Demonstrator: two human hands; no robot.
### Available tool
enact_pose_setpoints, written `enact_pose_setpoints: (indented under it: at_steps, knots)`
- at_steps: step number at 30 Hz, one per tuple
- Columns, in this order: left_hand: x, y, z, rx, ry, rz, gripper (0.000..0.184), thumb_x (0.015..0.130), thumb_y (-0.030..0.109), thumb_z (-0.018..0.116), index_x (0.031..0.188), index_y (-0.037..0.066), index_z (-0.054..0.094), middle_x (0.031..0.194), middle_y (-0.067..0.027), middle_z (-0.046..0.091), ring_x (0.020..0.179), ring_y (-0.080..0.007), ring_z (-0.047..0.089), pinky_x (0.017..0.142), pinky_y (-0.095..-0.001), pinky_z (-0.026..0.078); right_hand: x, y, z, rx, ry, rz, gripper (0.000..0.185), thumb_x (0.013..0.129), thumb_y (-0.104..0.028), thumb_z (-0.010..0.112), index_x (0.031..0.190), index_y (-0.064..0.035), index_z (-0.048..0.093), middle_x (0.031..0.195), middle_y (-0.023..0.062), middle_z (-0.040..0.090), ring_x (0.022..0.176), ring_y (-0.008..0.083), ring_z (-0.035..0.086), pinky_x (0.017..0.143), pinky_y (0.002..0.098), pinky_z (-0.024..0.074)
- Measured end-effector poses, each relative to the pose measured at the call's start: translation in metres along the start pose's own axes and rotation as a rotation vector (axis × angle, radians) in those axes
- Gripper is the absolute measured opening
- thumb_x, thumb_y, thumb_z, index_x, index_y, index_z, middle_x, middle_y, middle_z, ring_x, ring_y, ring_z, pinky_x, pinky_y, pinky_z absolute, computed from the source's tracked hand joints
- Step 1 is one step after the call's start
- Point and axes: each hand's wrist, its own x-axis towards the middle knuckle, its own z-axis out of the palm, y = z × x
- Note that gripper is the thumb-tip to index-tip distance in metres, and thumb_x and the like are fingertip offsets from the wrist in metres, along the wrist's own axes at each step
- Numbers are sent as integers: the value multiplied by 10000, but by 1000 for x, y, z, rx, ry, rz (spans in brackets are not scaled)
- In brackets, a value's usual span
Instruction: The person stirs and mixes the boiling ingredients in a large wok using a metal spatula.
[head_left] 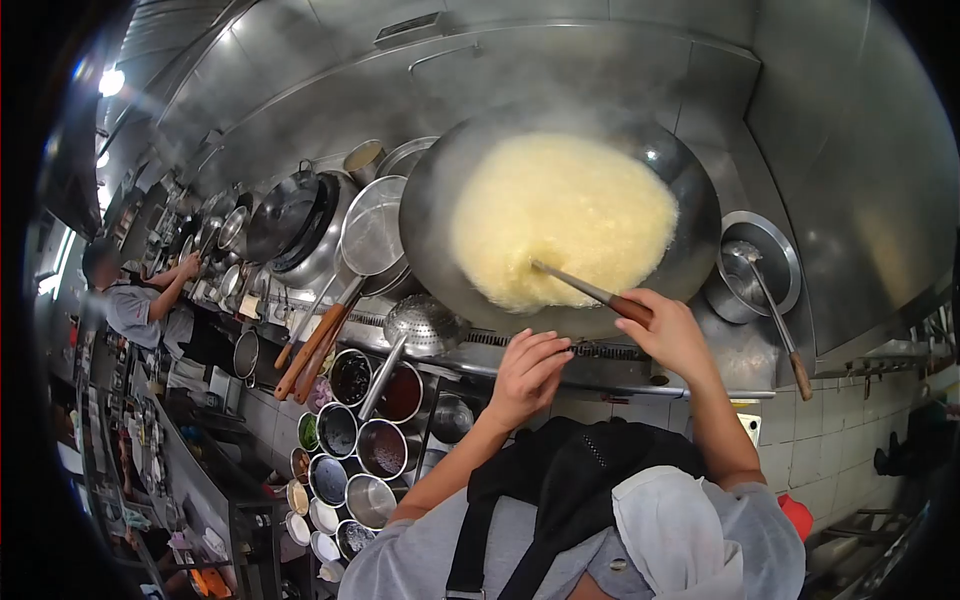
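Note:
A big dark wok [430,215] holds a steaming pale-yellow, bubbling liquid [570,215]. My right hand [668,332] is closed around the wooden handle of a long-handled cooking utensil [585,287]. Its metal shaft slants down into the near side of the liquid, where its head is hidden. My left hand [530,375] is by the stove's front edge, just short of the wok's near rim. Its fingers are loosely bent and somewhat apart, with nothing visible in them.
A metal pot [735,305] with a wooden-handled ladle [775,310] stands right of the wok. To the left are a mesh strainer [373,225], a perforated skimmer [425,325] and several seasoning containers [370,500]. Another person [150,305] works farther left.

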Motion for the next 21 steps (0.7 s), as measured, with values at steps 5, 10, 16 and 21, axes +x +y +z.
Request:
enact_pose_setpoints:
  at_steps: [5, 10, 16, 21]
  knots:
    - [-13, -8, 2, 101, -100, 99, 522, 904, 68, 763, 1419, 131, 701, 1571, -74, 625, 1505, -325, 533, 1276, -590, 305, 63, -9, 80, -408, 44, -104, 352, 996, -300, 753, 1274, -91, 693, 900, 226, 781, 875, 454, 763, 765, 548, 595]
    - [-32, -23, 11, 229, -208, 122, 640, 943, 149, 716, 1572, 174, 600, 1744, -61, 446, 1665, -341, 299, 1339, -641, 96, 140, 5, 94, -501, 167, -51, 282, 1015, -293, 723, 1205, -89, 678, 886, 220, 783, 843, 439, 769, 760, 545, 603]
    - [-36, -31, 14, 312, -243, 171, 748, 917, 169, 705, 1643, 198, 530, 1798, -44, 353, 1699, -329, 199, 1341, -653, -14, 138, 22, 76, -550, 282, 64, 254, 999, -288, 732, 1149, -85, 702, 914, 203, 795, 854, 426, 777, 769, 538, 609]
    - [-35, -31, 10, 294, -274, 170, 784, 887, 169, 723, 1646, 226, 531, 1799, -34, 352, 1686, -323, 239, 1338, -662, -13, 85, 17, 49, -547, 297, 153, 303, 955, -307, 770, 1171, -96, 748, 964, 181, 810, 921, 413, 782, 809, 524, 614]
